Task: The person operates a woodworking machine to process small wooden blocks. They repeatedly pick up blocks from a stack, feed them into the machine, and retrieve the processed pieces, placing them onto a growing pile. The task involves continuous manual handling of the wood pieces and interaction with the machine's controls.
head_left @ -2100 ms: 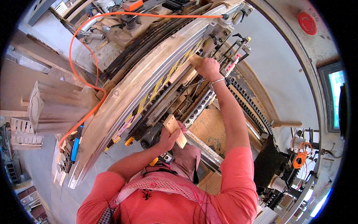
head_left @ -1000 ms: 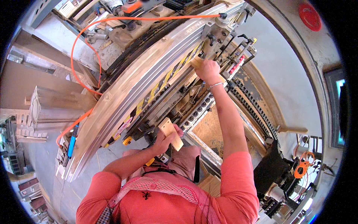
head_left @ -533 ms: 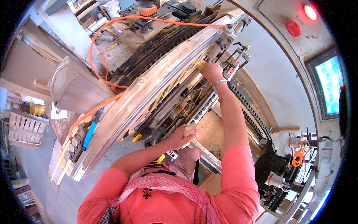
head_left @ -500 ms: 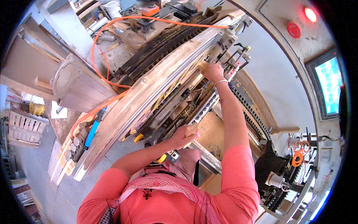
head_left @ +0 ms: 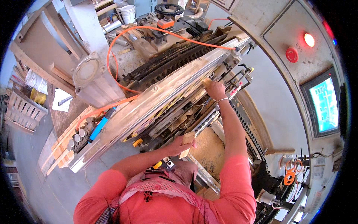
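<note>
A: Fingers first. Left hand (head_left: 176, 146)?

B: Fingers closed round a pale, flat, bare wooden block (head_left: 188, 137). One end stands above the grip, one below. Thumb hard to read.

A: Right hand (head_left: 216, 90)?

B: At one o'clock from the left. Fingers curled tight on a short, yellowish wooden piece (head_left: 206, 82), tip showing past the knuckles toward eleven. Cannot tell whether its far end touches metal.

A: Main hazard?

B: Right fingers, I judge. They sit at the upper end of a long, dark metal machine bed (head_left: 166, 117), near a grey metal fixture with black levers (head_left: 247, 77) between one and two o'clock. Should anything there travel or close, a pinch. The thin silver band (head_left: 223, 99) on that wrist could snag.

A: And the left?

B: A slack grip might drop the block, perhaps onto the tan, dust-strewn flat panel (head_left: 209, 149) at three o'clock.

A: Further out?

B: Round red mushroom-shaped button (head_left: 292, 55), two o'clock from the right hand, well apart. Both hands full; reaching it could cost time. Bright orange flexible hose (head_left: 164, 31) arches overhead from ten to one, clear of both hands; low worry.
</note>
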The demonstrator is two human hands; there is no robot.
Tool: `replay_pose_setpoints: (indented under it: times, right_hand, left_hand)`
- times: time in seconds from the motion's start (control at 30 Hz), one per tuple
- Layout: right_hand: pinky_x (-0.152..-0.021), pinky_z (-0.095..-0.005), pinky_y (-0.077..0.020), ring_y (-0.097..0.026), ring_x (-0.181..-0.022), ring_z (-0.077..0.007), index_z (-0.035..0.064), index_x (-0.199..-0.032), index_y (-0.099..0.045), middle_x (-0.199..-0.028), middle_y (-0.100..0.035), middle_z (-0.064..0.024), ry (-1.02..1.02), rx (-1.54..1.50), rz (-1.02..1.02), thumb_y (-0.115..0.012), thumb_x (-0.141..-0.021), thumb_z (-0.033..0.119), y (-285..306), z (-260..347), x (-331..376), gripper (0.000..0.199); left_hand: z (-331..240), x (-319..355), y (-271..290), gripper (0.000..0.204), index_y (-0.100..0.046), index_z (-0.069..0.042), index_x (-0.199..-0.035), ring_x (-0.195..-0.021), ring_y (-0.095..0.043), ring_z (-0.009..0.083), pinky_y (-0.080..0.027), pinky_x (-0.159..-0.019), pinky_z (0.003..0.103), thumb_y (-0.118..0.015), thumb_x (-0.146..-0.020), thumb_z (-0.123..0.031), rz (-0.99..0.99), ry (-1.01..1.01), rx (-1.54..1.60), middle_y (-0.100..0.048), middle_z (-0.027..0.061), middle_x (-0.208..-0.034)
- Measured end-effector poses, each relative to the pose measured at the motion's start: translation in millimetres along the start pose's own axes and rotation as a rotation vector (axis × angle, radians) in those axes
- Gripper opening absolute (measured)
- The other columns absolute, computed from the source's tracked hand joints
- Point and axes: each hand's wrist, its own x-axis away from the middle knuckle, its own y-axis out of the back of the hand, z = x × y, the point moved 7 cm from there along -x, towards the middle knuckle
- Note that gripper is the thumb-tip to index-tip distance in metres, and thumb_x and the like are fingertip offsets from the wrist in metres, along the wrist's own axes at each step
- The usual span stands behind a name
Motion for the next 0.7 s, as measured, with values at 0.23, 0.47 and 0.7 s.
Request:
replay_pose_setpoints:
  times: [0.23, 0.47, 0.7]
  right_hand:
    - [-0.071, -0.0403, -0.0514, -0.063, -0.083, -0.0309, 0.008, -0.093, -0.063, -0.088, -0.065, -0.013, 0.075, -0.073, -0.052, -0.057, -0.075, 0.029, 4.0, 3.7, 1.5, 0.028]
    - [-0.067, -0.0379, -0.0513, -0.064, -0.079, -0.027, 0.01, -0.081, -0.066, -0.082, -0.066, -0.0114, 0.001, -0.089, -0.077, -0.057, -0.071, 0.024, 3.4, 0.6, 1.6, 0.019]
    - [-0.066, -0.0368, -0.0516, -0.064, -0.078, -0.0254, 0.0094, -0.08, -0.066, -0.082, -0.066, -0.0094, 0.01, -0.031, -0.057, -0.056, -0.074, 0.028, -5.1, -2.8, -1.3, 0.022]
  left_hand:
    - [-8.1, -0.1, -2.5, 0.012, -0.053, -0.003, -0.092, -0.085, -0.053, 0.0133, -0.042, -0.077, 0.029, -0.051, -0.085, -0.012, 0.072, 0.057, -0.127, -0.057, 0.0042, -0.088]
    - [9.8, 0.4, -2.7, 0.015, -0.055, -0.003, -0.093, -0.078, -0.052, 0.0132, -0.042, -0.072, 0.029, -0.051, -0.085, -0.015, -0.025, 0.07, -0.109, -0.058, 0.0052, -0.083]
    - [15.5, 3.0, 0.0, 0.015, -0.055, -0.004, -0.09, -0.071, -0.051, 0.012, -0.041, -0.063, 0.029, -0.053, -0.085, -0.018, -0.076, 0.118, -0.159, -0.055, 0.005, -0.077]
